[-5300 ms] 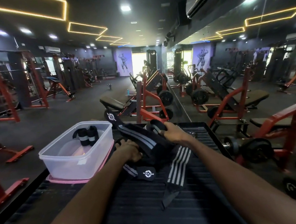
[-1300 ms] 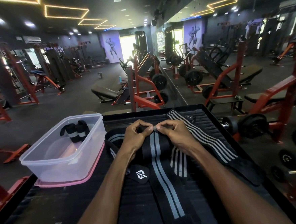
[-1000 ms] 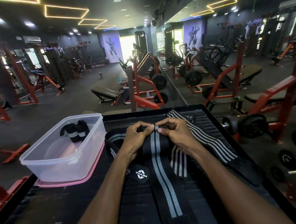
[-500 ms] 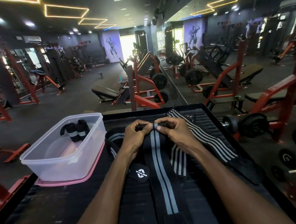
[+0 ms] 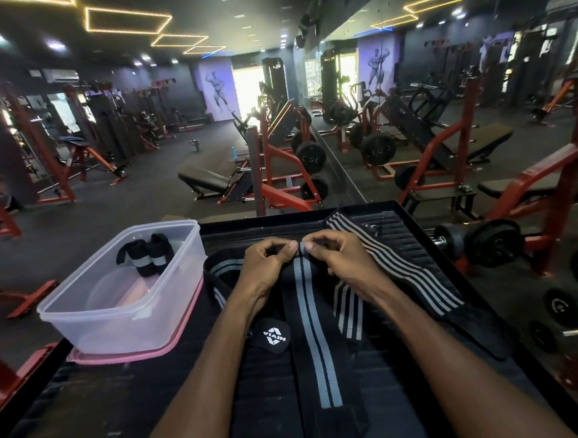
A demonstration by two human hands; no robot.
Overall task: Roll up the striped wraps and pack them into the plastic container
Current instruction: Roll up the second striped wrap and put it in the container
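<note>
A black wrap with two grey stripes (image 5: pixel 312 337) lies lengthwise toward me on the black ribbed platform (image 5: pixel 398 242). My left hand (image 5: pixel 267 265) and my right hand (image 5: pixel 335 258) pinch its far end, fingertips nearly touching, with a small roll between them. More striped wraps lie underneath: one (image 5: pixel 393 266) stretches to the right, another (image 5: pixel 221 268) curls on the left. The clear plastic container (image 5: pixel 82 322) stands at the left on a pink lid and holds two rolled wraps (image 5: pixel 146 258).
A black tab with a white logo (image 5: pixel 274 335) lies by my left forearm. Dumbbells and weight plates (image 5: pixel 487 242) sit just right of the platform. Red-framed gym benches and machines fill the floor beyond; a mirror wall runs on the right.
Since 5.3 s ago the wrap was laid out flat toward me. Over the last second both hands stay at its far end while the near end creeps away from me as it rolls.
</note>
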